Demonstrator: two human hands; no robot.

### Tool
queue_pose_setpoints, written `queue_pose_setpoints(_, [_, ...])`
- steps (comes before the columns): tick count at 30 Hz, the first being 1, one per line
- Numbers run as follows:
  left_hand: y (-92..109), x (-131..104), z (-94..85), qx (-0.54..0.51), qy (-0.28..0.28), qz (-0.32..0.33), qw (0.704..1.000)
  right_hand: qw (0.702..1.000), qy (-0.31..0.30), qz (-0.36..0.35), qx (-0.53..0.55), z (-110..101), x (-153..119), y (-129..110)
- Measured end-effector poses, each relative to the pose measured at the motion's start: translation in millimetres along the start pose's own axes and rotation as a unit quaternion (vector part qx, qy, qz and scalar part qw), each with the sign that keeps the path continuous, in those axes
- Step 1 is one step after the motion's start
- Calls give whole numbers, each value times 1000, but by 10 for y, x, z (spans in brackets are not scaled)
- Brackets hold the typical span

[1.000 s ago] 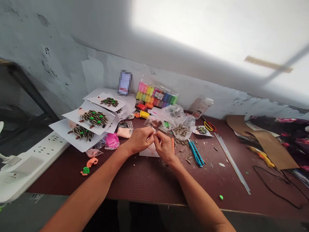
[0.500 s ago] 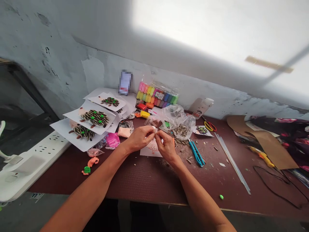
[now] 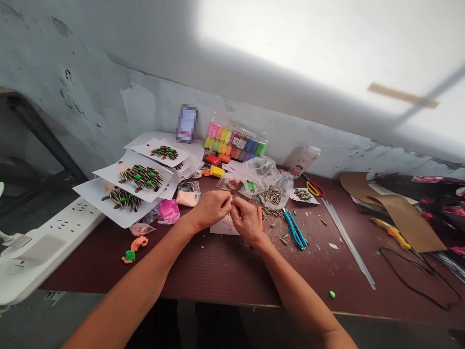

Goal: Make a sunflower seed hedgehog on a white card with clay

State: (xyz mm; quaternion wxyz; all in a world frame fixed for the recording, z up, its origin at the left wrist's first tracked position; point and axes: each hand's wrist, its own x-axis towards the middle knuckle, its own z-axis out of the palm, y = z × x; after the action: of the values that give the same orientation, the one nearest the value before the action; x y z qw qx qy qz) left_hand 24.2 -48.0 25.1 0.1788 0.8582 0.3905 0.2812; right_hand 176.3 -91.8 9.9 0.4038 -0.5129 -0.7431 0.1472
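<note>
My left hand [image 3: 213, 208] and my right hand [image 3: 246, 218] meet above the middle of the table, fingers curled and pinched together. Whatever small piece they hold is almost wholly hidden; a bit of white shows at the fingertips. Under them lies a white paper [image 3: 222, 227] with a reddish line drawing, partly covered by the hands. An orange stick-like thing [image 3: 259, 218] is just right of my right hand. Striped sunflower seeds [image 3: 272, 195] fill a clear plastic bag [image 3: 259, 173] behind, and more lie loose beside it.
Papers with seed hedgehogs [image 3: 141, 178] are stacked at left, near a white power strip [image 3: 58, 242]. A colourful clay pack [image 3: 236, 143] leans on the wall. To the right are a blue cutter [image 3: 295, 229], scissors [image 3: 314, 188], clear sticks [image 3: 348, 245] and a yellow glue gun [image 3: 392, 233].
My fingers have closed further and the two hands have drawn together. The white piece visible between the fingertips before is now mostly covered.
</note>
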Motion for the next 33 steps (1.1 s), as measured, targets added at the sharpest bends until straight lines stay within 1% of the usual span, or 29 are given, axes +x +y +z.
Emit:
queue_pose_setpoints(4, [-14, -8, -35, 35, 41, -16, 998, 1000, 24, 5, -11, -38, 4, -65])
queue_pose_setpoints(7, [-35, -17, -79, 31, 73, -16, 997, 999, 39, 24, -1, -71, 12, -102])
queue_pose_setpoints(11, [-30, -10, -113, -11, 86, 28, 996, 997, 57, 50, 32, -103, 34, -101])
queue_pose_setpoints(13, [-18, -2, -111, -47, 97, 56, 993, 996, 58, 48, 38, -111, 43, -88])
queue_pose_setpoints(15, [-8, -2, -98, -94, 108, 64, 988, 996, 63, 47, 45, -112, 48, -70])
queue_pose_setpoints(17, [-5, -9, -79, -140, 103, 57, 983, 994, 74, 60, 58, -108, 50, -46])
queue_pose_setpoints(20, [-21, -25, -45, -195, 78, 53, 976, 986, 87, 102, 99, -95, 53, -8])
queue_pose_setpoints(24, [-87, -22, -1, -216, 60, 70, 972, 972, 75, 127, 183, -90, 68, 28])
queue_pose_setpoints(29, [-149, -6, -11, -209, 43, 10, 977, 962, 47, 156, 220, -115, 80, 68])
queue_pose_setpoints(31, [-148, -7, -27, -206, 42, -3, 978, 966, 54, 144, 209, -128, 79, 79])
queue_pose_setpoints(33, [-138, -10, -38, -206, 44, -6, 977, 976, 59, 108, 180, -144, 77, 79])
